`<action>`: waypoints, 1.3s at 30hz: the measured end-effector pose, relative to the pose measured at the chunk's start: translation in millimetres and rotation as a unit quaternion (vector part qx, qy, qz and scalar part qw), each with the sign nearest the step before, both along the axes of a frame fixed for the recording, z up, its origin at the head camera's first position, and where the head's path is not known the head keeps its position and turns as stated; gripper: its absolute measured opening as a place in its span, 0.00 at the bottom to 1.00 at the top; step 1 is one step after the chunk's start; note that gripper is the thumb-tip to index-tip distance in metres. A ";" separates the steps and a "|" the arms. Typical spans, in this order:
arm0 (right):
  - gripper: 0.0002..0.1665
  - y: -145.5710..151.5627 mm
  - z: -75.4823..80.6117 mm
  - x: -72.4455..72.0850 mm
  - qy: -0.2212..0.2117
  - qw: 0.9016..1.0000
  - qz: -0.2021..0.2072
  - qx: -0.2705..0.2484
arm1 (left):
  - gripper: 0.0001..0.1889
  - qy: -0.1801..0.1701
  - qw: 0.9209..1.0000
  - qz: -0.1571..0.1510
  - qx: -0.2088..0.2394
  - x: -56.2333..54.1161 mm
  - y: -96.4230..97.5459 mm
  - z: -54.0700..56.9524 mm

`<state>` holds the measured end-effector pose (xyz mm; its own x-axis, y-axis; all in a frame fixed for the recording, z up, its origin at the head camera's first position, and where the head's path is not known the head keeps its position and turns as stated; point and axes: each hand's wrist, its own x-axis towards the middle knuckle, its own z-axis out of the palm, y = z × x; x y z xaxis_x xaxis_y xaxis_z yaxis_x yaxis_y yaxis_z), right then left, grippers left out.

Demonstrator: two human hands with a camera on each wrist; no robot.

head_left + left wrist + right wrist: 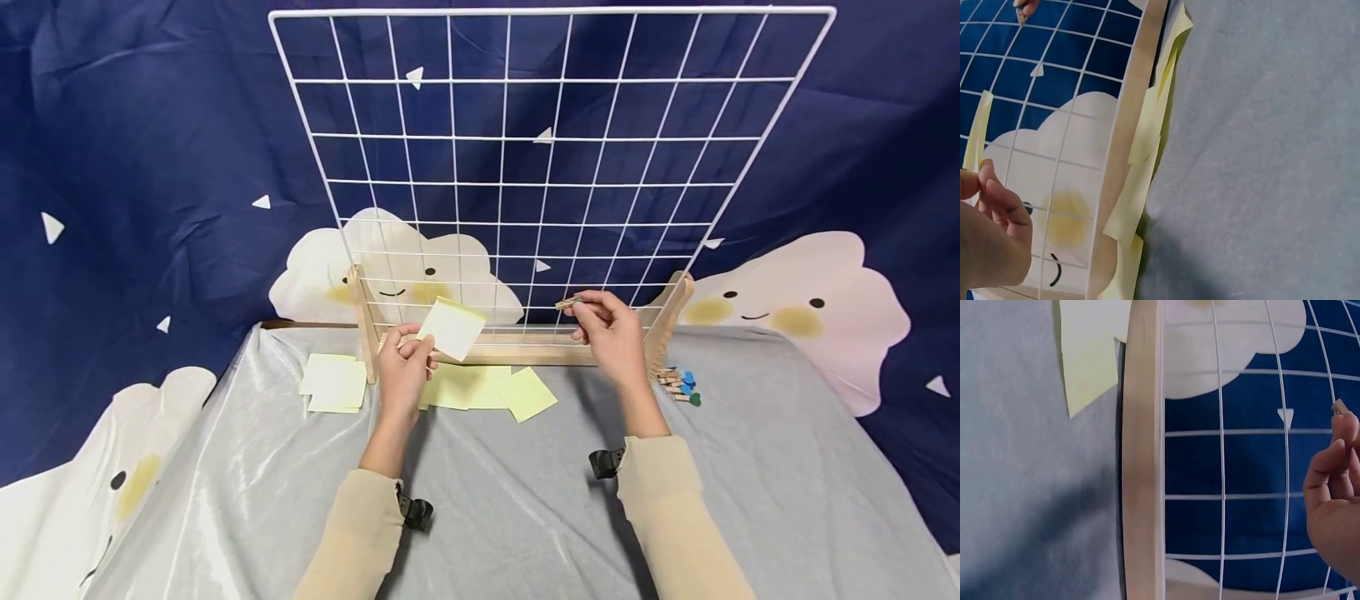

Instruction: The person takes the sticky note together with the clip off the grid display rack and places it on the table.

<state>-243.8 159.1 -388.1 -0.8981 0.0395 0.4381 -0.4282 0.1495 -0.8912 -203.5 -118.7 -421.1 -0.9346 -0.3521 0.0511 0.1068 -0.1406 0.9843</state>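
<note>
My left hand (403, 371) pinches a pale yellow sticky note (452, 327) by its lower left corner, in front of the white wire grid (501, 183). Seen from the left wrist, that note appears nearly edge-on above the thumb. My right hand (613, 337) holds a small wooden clothespin (567, 304) between thumb and fingertips, before the lower right part of the grid. Only the clothespin's wooden tip (1339, 407) shows past the fingers in the right wrist view. Note and clothespin are apart, with a gap between the hands.
The grid stands in a wooden base (540, 350). Several yellow notes (480, 387) lie along its front, and more notes (335, 383) lie at the left. Clothespins with blue and green hearts (681, 383) lie by the right foot. Grey cloth (510, 500) covers the table.
</note>
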 end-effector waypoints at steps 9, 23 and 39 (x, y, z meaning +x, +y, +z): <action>0.14 23.5 -3.6 8.9 -0.028 0.999 -0.040 -0.003 | 0.11 0.007 1.000 -0.013 -0.013 0.1 8.7 -3.7; 0.11 62.9 -13.0 19.3 -0.052 0.990 -0.097 -0.088 | 0.11 -0.004 1.000 -0.026 -0.011 0.5 19.7 -10.9; 0.10 111.3 -25.2 27.6 -0.117 0.973 -0.175 -0.100 | 0.10 -0.023 0.998 -0.055 -0.038 -1.4 26.7 -15.9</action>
<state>-216.1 270.4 -413.3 -0.8883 0.4241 0.1761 -0.1652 0.0626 -0.9843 -204.9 -92.0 -437.0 -0.9693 -0.2440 0.0292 0.0487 -0.0744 0.9960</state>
